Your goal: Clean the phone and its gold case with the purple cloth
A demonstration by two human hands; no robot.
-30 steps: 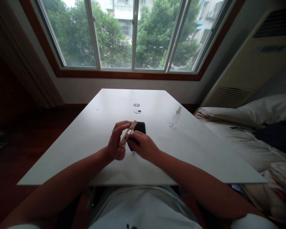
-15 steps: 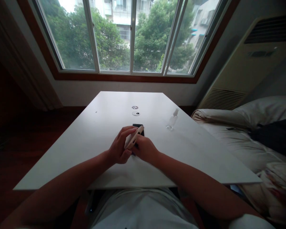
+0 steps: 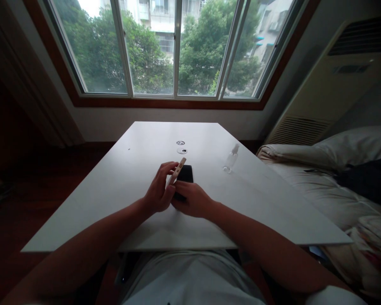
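Note:
My left hand (image 3: 160, 188) is closed around a pale pink-beige phone case (image 3: 178, 170), tilted so its narrow edge with small cutouts faces me. Just right of the case is a black phone (image 3: 186, 173), partly covered by my right hand (image 3: 193, 201). The fingers of that hand curl over the phone's lower part, and a dark strip of it shows between fingers and thumb. Their tips lie close to the case's lower end; whether they touch it is hard to tell.
On the white table (image 3: 114, 190), two small round items, a clear ring-like one (image 3: 180, 142) and another disc (image 3: 182, 151), lie beyond the phone. A clear spray bottle (image 3: 231, 159) stands to the right. Beside the table is a bed or sofa (image 3: 292, 165).
The phone case has shifted slightly away from me and stands more edge-on. My right hand has come lower, away from the case, and more of the black phone shows.

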